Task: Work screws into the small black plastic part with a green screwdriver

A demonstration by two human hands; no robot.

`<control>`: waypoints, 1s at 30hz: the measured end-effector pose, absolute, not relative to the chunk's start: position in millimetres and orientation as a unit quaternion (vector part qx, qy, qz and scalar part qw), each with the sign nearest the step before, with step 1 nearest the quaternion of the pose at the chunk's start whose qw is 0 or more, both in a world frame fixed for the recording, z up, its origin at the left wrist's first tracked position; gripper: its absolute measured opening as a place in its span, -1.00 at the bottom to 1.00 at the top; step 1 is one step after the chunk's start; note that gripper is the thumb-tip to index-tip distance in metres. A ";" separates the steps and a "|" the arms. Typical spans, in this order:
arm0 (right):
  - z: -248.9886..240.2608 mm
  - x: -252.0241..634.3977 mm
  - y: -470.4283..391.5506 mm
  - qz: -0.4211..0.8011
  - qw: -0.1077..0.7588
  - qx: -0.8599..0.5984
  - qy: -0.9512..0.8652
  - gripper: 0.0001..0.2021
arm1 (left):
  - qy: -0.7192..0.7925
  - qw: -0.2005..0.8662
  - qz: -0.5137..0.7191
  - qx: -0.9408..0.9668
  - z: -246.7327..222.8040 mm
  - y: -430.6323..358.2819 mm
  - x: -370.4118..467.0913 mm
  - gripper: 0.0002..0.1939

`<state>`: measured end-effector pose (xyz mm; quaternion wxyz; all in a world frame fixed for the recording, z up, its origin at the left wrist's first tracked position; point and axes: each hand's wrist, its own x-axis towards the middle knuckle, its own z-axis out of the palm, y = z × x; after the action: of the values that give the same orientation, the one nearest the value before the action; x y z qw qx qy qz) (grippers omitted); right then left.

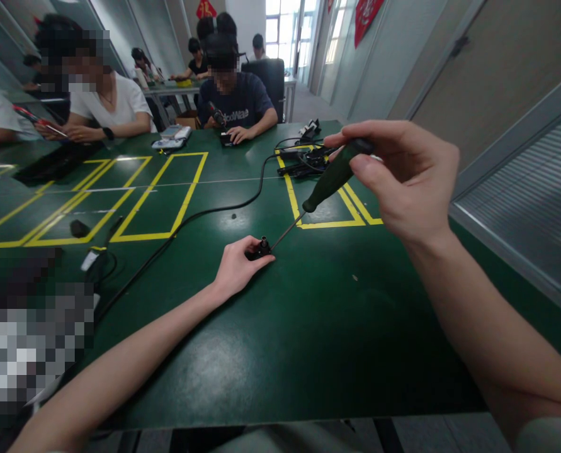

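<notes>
My right hand (403, 173) grips a screwdriver (333, 177) by its dark green handle, thumb and fingers closed near the butt end. The thin metal shaft slants down and left. Its tip meets a small black part (262, 248), or lies right beside it; I cannot tell which. That part is pinched between the thumb and fingers of my left hand (237, 264), low over the green table. A short dark cylinder sticks up from the part. My left fingers cover much of it, so its kind does not show.
Yellow tape marks rectangles on the green table (379, 352). A black cable (223, 209) curves across it to a heap of black parts (303, 162). Left are a dark lump (79, 228) and a blurred-out device (34, 340). Across the table a person (235, 100) handles tools; others sit further off.
</notes>
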<state>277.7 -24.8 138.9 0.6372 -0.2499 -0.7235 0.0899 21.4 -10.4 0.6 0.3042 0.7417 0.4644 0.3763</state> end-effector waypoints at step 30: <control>117.5 300.4 6.5 -0.015 0.577 -0.361 -0.732 -0.65 | 0.490 0.302 0.398 0.715 0.7 3.9 14.5 -0.76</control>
<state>300.4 6.5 117.5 0.5772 -0.3607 -0.7325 -0.0152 14.5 3.9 0.7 0.3016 0.7148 0.4895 0.3980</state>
